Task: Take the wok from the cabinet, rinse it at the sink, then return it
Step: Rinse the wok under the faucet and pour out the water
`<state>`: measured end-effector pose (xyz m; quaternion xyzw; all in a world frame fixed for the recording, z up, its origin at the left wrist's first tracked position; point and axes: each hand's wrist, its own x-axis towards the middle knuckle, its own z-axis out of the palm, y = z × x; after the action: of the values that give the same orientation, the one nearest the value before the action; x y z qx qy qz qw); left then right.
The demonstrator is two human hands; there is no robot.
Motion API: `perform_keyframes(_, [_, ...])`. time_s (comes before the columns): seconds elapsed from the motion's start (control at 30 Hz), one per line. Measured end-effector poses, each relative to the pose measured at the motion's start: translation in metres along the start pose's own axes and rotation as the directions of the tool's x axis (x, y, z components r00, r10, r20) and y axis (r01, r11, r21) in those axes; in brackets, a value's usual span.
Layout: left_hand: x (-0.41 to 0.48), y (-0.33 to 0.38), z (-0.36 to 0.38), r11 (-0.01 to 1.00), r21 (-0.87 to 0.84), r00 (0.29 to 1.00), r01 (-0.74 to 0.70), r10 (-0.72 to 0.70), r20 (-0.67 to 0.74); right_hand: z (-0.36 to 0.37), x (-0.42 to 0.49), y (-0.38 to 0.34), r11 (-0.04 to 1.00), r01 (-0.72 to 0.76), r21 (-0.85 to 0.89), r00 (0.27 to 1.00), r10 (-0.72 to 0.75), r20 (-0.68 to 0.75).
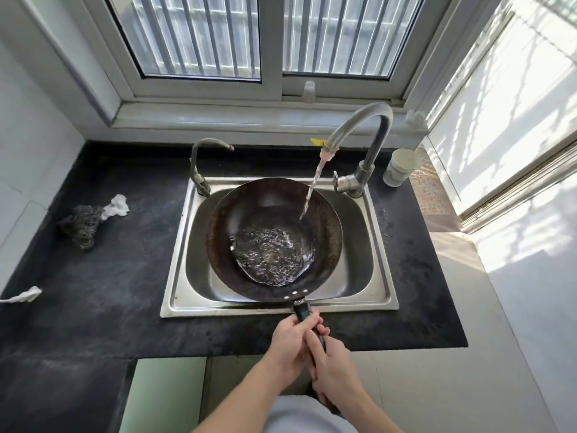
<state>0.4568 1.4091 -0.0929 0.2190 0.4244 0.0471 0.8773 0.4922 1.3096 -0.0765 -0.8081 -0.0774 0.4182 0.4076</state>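
The wok [274, 235] sat in the sink [379, 295], its bowl filling most of the basin and its handle [302, 310] reaching over the near rim toward the person. Both hands were wrapped around that handle: the left hand [288, 345] nearer the wok, the right hand [332, 367] just behind it, the two touching. Water [312, 189] ran from the tap [362, 126] onto the wok's far right wall and pooled in its bottom. The dark worktop [125, 276] surrounded the sink, under a barred window [268, 35]. A scourer [81, 225] with a white rag [117, 206] lay well left; cups [401, 167] stood right of the tap. The worktop's near edge lay under the hands.
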Motion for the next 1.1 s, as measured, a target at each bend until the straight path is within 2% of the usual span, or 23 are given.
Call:
perform_keyframes(0.3, [-0.003,-0.010,-0.012,0.997,0.077,0.998,-0.023,0.027,-0.055,-0.001,-0.003,0.009,0.997,-0.047,0.056,0.991,0.040,0.130])
perform_keyframes(0.63, [0.014,0.004,0.018,0.983,0.182,0.999,-0.001,0.010,-0.049,-0.019,0.015,-0.012,0.996,-0.055,0.069,0.997,0.051,0.063])
perform_keyframes(0.9, [0.008,0.026,0.013,0.987,0.151,0.995,-0.058,0.069,-0.069,-0.015,0.022,-0.037,1.000,-0.010,0.008,0.991,0.009,0.130])
perform_keyframes(1.1, [0.004,0.013,-0.009,0.990,0.137,0.994,-0.039,0.053,-0.099,-0.003,0.009,-0.027,0.999,-0.008,-0.037,0.992,0.013,0.124])
